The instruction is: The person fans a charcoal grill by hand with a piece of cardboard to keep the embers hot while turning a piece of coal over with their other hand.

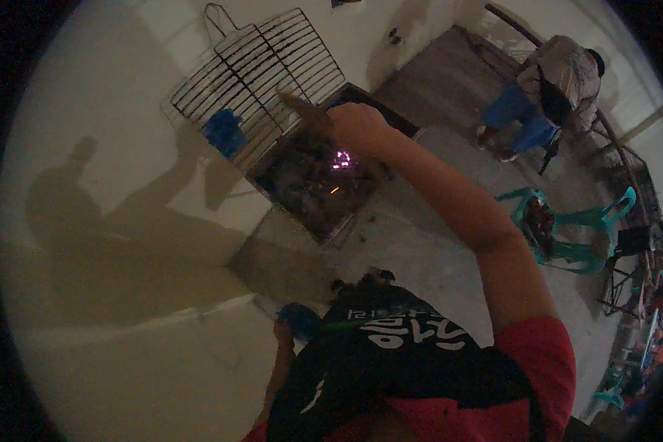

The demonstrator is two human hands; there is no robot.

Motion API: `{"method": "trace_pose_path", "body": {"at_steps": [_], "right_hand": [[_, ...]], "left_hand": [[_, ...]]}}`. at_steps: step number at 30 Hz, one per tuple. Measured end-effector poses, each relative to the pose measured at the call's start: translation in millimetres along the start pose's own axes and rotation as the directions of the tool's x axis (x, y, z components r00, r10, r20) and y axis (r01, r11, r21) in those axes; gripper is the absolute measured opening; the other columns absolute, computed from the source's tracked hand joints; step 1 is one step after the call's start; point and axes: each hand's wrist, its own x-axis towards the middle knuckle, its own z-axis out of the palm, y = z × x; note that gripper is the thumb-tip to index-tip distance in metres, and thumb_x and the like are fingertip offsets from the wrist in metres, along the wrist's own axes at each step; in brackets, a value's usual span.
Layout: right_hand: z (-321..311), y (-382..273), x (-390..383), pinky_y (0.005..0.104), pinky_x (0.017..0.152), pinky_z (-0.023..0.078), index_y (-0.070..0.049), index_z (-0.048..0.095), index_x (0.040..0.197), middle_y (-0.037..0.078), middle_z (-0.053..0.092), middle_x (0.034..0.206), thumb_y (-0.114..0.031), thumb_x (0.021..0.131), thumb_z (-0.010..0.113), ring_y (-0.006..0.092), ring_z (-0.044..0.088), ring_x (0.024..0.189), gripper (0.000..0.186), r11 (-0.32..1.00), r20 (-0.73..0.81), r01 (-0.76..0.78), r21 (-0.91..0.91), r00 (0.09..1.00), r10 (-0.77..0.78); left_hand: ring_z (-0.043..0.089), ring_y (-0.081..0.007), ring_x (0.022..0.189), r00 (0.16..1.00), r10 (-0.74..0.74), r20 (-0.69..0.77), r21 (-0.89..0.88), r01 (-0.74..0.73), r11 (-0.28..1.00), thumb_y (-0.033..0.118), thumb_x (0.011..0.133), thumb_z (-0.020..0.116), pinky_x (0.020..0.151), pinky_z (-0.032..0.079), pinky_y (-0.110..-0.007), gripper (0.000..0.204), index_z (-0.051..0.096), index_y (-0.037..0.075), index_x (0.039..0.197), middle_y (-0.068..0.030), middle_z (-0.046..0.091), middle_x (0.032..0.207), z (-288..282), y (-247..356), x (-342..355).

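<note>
I look through a fisheye on the wearer's head, steeply down past the dark apron (420, 377) to the right hand (357, 127) and fire box (287, 211), a bent person (567, 77) farther off

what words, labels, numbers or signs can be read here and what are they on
Large white lettering on the black apron: legible but upside down in this view; I won't copy it.
Smaller, dim lettering beside it: too faint to read.
Brown piece in the right hand, and wire rack: none visible.
Clutter at far right: too blurred to tell.
</note>
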Motion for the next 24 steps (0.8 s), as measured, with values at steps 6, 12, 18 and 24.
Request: {"method": "trace_pose_path", "body": {"at_steps": [6,12,18,24], "right_hand": [[-5.8,-16.8,3.9,0.0401,0.071,0.043,-0.001,0.057,0.085,0.017,0.057,0.085,-0.031,0.072,0.052,0.0316,0.054,0.082,0.033,0.93,0.025,0.221,0.292,0.971,-0.239],[0.1,-14.7,7.8,0.0337,0.072,0.043,-0.002,0.057,0.087,0.014,0.058,0.082,-0.036,0.071,0.055,0.0232,0.055,0.08,0.038,0.99,0.034,0.11,0.087,0.993,-0.114],[-3.2,50.4,0.4,0.0335,0.072,0.043,-0.003,0.056,0.092,0.011,0.058,0.085,-0.03,0.074,0.053,0.0203,0.055,0.079,0.033,0.953,0.007,0.164,0.254,0.985,-0.171],[-39.0,154.9,-68.7,0.0361,0.071,0.044,-0.009,0.054,0.098,0.009,0.054,0.096,-0.022,0.077,0.047,0.0227,0.054,0.082,0.026,0.784,-0.458,-0.407,-0.469,0.871,0.178]], "left_hand": [[0.052,-0.034,0.082,0.996,-0.085,-0.006,0.092,0.085,0.992,0.025,0.076,0.043,0.07,0.041,-0.042,0.036,0.05,-0.005,0.093,-0.0212,0.053,0.087,19.0,-35.2,6.9],[0.052,-0.0339,0.083,0.996,-0.093,-0.016,0.009,0.093,0.996,0.026,0.077,0.043,0.071,0.041,-0.042,0.036,0.05,-0.004,0.095,-0.0208,0.053,0.089,17.0,-28.8,5.7],[0.052,-0.0338,0.084,0.992,-0.103,-0.071,-0.041,0.1,0.994,0.027,0.077,0.043,0.071,0.041,-0.041,0.036,0.05,-0.002,0.098,-0.0203,0.052,0.091,14.7,-36.4,2.3],[0.052,-0.0336,0.085,0.996,-0.081,-0.027,0.003,0.082,0.997,0.028,0.078,0.043,0.072,0.041,-0.041,0.037,0.049,-0.001,0.1,-0.0199,0.052,0.093,13.5,-39.1,3.0]]}}
